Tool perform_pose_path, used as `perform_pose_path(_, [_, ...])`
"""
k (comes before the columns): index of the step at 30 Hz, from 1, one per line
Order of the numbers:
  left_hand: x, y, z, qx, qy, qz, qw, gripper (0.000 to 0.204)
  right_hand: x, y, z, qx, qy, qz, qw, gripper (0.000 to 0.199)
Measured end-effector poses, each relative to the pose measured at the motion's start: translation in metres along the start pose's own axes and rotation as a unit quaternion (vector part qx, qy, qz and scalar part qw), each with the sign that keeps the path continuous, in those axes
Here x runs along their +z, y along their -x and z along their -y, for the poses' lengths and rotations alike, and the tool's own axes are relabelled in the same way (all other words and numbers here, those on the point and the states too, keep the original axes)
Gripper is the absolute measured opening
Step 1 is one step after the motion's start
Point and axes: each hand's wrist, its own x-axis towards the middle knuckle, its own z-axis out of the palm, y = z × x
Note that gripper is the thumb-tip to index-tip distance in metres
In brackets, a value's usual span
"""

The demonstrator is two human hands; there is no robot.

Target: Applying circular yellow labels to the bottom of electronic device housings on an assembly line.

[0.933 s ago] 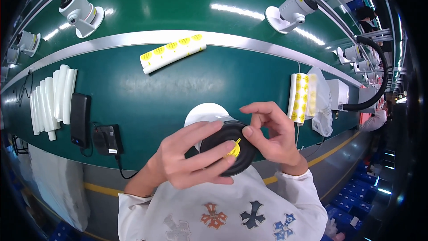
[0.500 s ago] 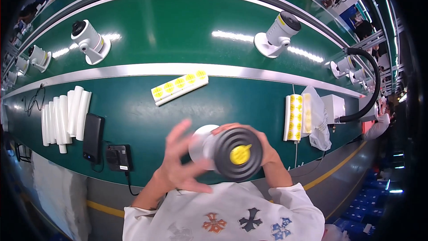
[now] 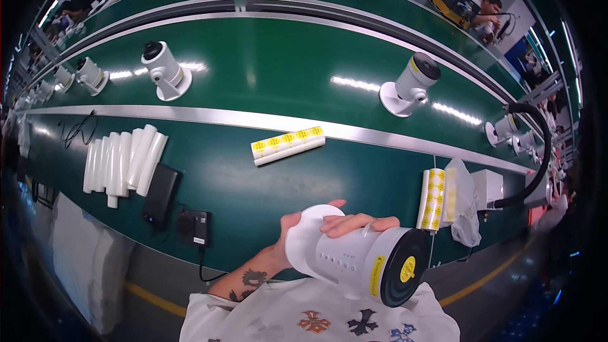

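I hold a white cylindrical device (image 3: 354, 256) tilted close to my shirt. It has a round white base, a black ringed end and a row of small buttons on its side. A round yellow sticker (image 3: 408, 269) with a tab sits on the black end. My left hand (image 3: 285, 240) grips the edge of the round base, most of its fingers hidden behind it. Over the top of the cylinder curl the fingers of my right hand (image 3: 362, 223); the rest of that hand is behind the device. A roll of yellow round stickers (image 3: 288, 145) lies beyond my hands.
Several white rolls (image 3: 123, 161), a black power bank (image 3: 161, 196) and a black box with a cable (image 3: 193, 227) lie at left. At right are another sticker roll (image 3: 432, 199), a plastic bag (image 3: 465, 206) and a white box (image 3: 487, 190). Similar devices (image 3: 410, 85) stand on the green belt.
The device has turned, so its base points left and its black end right. My left hand, spread beside it before, now grips the base. The view has shifted.
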Motion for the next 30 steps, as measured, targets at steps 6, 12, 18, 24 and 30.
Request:
perform_pose_path(6, [-0.010,0.008,-0.040,0.012,-0.082,0.062,0.995,0.079,-0.011,-0.006,0.024,0.216,-0.001,-0.063,0.974,0.060])
perform_pose_path(12, [-0.010,0.007,-0.060,-0.009,-0.240,-0.063,0.969,0.061,-0.019,-0.048,0.047,0.385,0.432,0.127,0.806,0.080])
perform_pose_path(18, [0.022,-0.006,-0.066,0.020,-0.424,-0.120,0.898,0.037,-0.024,-0.054,0.034,0.460,0.535,0.236,0.668,0.078])
perform_pose_path(24, [0.021,-0.015,-0.055,0.082,-0.497,-0.138,0.853,0.040,-0.034,-0.051,0.028,0.446,0.586,0.256,0.626,0.079])
perform_pose_path(30, [-0.013,-0.015,-0.069,0.176,-0.406,-0.098,0.891,0.083,-0.073,-0.030,0.045,0.358,0.496,0.070,0.788,0.075])
